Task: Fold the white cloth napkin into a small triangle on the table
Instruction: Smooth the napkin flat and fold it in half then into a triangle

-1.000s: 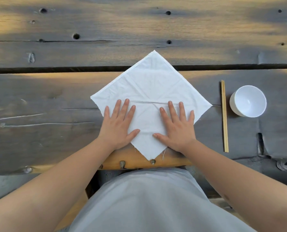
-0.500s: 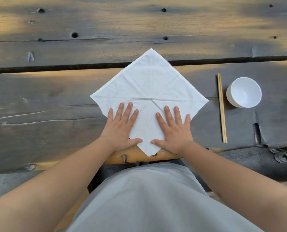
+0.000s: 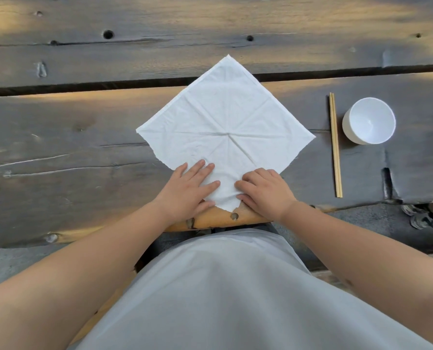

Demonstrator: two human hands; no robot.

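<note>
The white napkin (image 3: pixel 225 127) lies flat as a diamond in the middle of the frame on the dark wooden table (image 3: pixel 58 152), with creases meeting at its center. Its lower corner is under both hands: the left hand (image 3: pixel 188 188) presses with straight fingers, while the right hand (image 3: pixel 266 189) has curled fingers and perhaps pinches the cloth.

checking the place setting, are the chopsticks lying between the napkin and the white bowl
Yes, the chopsticks lie on the table between the napkin and the white bowl, touching neither.
</note>
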